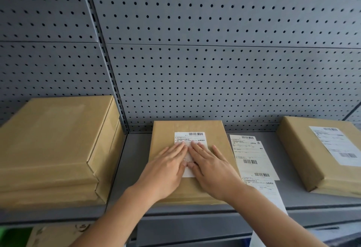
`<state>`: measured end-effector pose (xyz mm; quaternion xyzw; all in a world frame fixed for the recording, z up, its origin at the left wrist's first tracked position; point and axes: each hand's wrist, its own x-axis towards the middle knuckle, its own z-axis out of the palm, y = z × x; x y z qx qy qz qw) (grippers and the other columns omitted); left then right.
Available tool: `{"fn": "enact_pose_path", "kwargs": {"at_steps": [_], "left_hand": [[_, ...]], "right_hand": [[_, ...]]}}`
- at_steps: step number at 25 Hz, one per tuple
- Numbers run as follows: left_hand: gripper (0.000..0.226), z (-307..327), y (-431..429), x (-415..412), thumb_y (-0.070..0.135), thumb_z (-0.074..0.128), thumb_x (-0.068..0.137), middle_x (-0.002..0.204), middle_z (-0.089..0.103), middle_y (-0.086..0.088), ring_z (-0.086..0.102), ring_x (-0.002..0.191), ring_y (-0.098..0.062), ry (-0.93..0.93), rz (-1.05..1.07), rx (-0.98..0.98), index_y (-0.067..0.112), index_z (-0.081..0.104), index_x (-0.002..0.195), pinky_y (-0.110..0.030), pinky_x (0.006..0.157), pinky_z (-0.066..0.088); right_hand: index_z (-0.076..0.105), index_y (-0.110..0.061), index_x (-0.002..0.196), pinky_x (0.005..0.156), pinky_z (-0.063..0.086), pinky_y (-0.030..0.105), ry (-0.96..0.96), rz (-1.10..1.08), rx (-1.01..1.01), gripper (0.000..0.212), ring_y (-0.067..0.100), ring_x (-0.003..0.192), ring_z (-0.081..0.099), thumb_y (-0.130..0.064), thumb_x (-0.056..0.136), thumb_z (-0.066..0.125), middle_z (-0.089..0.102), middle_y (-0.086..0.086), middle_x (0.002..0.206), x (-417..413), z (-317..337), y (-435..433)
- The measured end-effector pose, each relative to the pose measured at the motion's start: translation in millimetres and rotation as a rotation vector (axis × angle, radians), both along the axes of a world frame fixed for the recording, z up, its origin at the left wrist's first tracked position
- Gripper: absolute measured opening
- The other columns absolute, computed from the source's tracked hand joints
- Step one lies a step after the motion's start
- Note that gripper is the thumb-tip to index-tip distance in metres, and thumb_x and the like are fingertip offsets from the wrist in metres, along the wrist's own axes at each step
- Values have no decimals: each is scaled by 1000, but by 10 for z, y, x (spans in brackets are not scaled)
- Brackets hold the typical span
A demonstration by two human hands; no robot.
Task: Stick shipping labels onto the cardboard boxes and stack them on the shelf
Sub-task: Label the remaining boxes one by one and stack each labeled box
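Observation:
A flat cardboard box [214, 129] lies on the grey shelf [134, 160] in front of me. A white shipping label [190, 137] sits on its top. My left hand [166, 166] and my right hand [213, 168] rest flat on the label side by side, fingers spread and pointing away, covering its lower half. Neither hand holds anything. Loose labels [254, 158] lie on the shelf just right of the box, overlapping one another.
Two unlabelled boxes [52, 141] are stacked at the left. A labelled box [320, 153] sits at the right. A grey pegboard wall [195, 61] closes the back, with an upright post [109, 74] left of centre. The shelf's front edge [195, 210] runs below my wrists.

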<state>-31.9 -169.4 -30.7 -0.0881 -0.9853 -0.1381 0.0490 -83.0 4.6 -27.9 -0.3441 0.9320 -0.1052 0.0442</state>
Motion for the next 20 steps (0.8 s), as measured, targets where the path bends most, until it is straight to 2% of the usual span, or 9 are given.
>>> {"fn": "enact_pose_path", "kwargs": {"at_steps": [3,7,11,16,20], "left_hand": [[57,-9,-47,12,41,22,109,169,6,11,3,153,1,3,38,0,24,11,162,-21,123,-1],[59,17,-55,27,46,21,108,169,5,11,2,152,2,-28,81,17,24,10,161,-22,123,-2],[62,80,-58,58,50,21,107,169,4,9,2,153,-2,-77,117,11,23,8,161,-20,119,-5],[63,159,50,228,50,15,105,169,3,10,-1,153,0,-37,57,1,23,9,162,-20,120,-7],[67,80,152,425,47,5,100,166,-7,13,-7,153,2,-83,-7,-49,24,5,162,-26,126,-2]], "right_hand": [[14,-24,160,126,2,40,-7,-73,2,86,5,154,3,-65,88,-5,8,-10,168,-74,-34,137],[10,-25,160,125,-4,39,-18,-180,19,65,4,153,0,-56,103,18,4,-12,167,-183,-75,393],[9,-21,160,125,-6,38,-31,-183,18,66,6,154,-2,-54,104,20,2,-9,168,-167,-65,413],[14,-20,160,126,-2,41,30,-27,-48,68,7,153,0,-53,100,14,6,-9,166,115,42,275],[17,-20,159,124,-7,38,73,75,-34,63,10,153,9,-52,104,13,14,-4,167,373,-89,195]]}}
